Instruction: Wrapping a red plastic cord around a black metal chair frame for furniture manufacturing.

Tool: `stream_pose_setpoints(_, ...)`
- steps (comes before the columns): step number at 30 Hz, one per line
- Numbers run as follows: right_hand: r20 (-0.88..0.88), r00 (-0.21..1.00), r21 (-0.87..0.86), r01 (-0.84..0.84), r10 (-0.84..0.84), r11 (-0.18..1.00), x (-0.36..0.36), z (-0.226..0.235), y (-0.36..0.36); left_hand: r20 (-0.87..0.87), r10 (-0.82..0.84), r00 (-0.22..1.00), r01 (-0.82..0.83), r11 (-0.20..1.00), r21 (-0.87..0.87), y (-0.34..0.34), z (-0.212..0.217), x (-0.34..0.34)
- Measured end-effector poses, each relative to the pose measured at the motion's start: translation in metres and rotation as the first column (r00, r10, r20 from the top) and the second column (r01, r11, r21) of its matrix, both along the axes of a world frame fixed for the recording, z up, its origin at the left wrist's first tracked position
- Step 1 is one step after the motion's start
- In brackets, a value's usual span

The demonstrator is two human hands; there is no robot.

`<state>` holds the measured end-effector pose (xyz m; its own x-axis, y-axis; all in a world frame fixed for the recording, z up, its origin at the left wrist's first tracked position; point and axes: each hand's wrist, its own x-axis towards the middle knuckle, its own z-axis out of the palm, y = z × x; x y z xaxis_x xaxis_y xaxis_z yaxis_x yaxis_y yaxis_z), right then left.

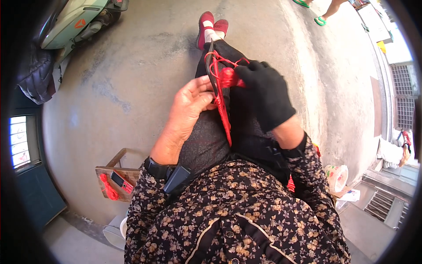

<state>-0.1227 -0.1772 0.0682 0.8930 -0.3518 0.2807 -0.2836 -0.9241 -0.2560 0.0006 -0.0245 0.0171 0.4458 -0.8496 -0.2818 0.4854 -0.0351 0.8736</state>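
My bare left hand (pixel 191 100) pinches a narrow, flat strip (pixel 223 118) between thumb and fingers above my lap. Red cord is wound tightly round its lower part, while the upper part is dark and bare; I cannot make out what larger item it belongs to. In a black glove, my right hand (pixel 266 94) is closed on a small bundle of red cord (pixel 229 78), just right of the strip. Loose loops of the cord run from the bundle up around the dark upper part. The gloved fingertips are partly hidden behind the glove's back.
At my left stands a wooden stool (pixel 102 170) bearing a second red cord bundle (pixel 108 187) and a red phone (pixel 123 182). A scooter (pixel 77 26) is parked at the far left. Another person's green flip-flops (pixel 320 21) show at the far right. A plastic bag (pixel 336 178) sits near my right elbow.
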Motion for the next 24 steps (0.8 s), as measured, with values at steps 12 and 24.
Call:
stream_pose_setpoints(12, 0.283, 0.936, 0.647, -0.025, -0.21, 0.762, -0.012, -0.001, 0.01, -0.496, 0.186, 0.848, -0.328, 0.92, -0.214, 0.036, -0.002, 0.05)
stream_pose_setpoints(24, 0.159, 0.765, 0.112, -0.642, 0.624, 0.758, 0.013, 0.024, 0.048, 0.061, -0.387, 0.92, 0.315, 0.638, -0.702, 0.118, 0.124, 0.035)
